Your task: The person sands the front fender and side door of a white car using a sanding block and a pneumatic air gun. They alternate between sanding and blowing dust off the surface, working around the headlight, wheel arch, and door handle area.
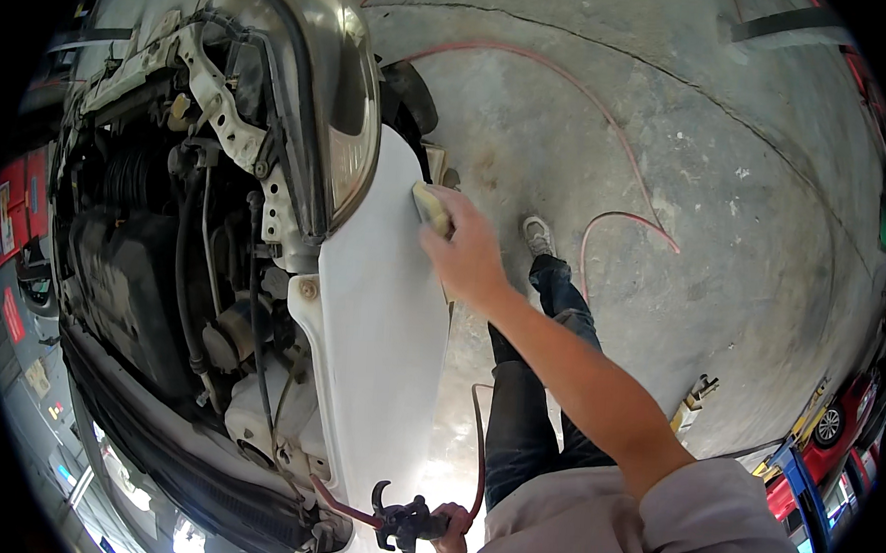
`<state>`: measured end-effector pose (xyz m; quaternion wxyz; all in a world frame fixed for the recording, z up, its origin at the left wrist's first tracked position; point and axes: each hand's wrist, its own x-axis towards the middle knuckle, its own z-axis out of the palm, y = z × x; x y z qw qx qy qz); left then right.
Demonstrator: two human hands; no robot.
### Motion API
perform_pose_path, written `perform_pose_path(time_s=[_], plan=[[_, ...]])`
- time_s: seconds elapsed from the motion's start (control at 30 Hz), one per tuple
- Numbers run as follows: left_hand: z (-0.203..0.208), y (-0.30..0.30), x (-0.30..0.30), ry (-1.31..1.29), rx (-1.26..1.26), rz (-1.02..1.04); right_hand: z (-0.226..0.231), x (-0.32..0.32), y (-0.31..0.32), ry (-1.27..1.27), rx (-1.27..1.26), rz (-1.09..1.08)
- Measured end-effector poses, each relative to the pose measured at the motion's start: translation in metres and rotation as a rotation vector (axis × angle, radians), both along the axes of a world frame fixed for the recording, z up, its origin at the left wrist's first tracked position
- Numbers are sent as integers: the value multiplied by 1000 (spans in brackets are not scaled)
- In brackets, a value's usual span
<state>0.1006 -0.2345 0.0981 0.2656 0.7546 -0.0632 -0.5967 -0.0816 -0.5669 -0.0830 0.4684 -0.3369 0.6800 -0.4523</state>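
Car repair workshop: open engine bay (153, 261), stained concrete floor (671, 138), air hose (611, 125), vehicle lift (798, 475).

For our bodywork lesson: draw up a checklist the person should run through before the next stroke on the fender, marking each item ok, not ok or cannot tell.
1. Sanding block gripped in right hand: ok.
2. Block flat against the fender: cannot tell, fingers hide the contact.
3. Air tool secure in left hand: ok.
4. Red hose out from underfoot: ok, it lies beyond the shoe.
5. Headlight away from the block: not ok, it sits right beside it.
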Motion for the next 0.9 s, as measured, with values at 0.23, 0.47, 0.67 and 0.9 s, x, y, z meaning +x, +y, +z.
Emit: perform_pose_path(time_s=[0.23,0.47,0.67,0.9], plan=[[3,-4,2,47,-33,15,-1,-52,-75,-96,333,-49],[4,-1,1,56,-41,53,16,-23,-93,-720,378,-212],[3,4,4,61,-26,37,21,-18,-101,-612,365,-246],[1,-5,-1,-5,-4,37,10,-5,-107,-411,341,-303]])
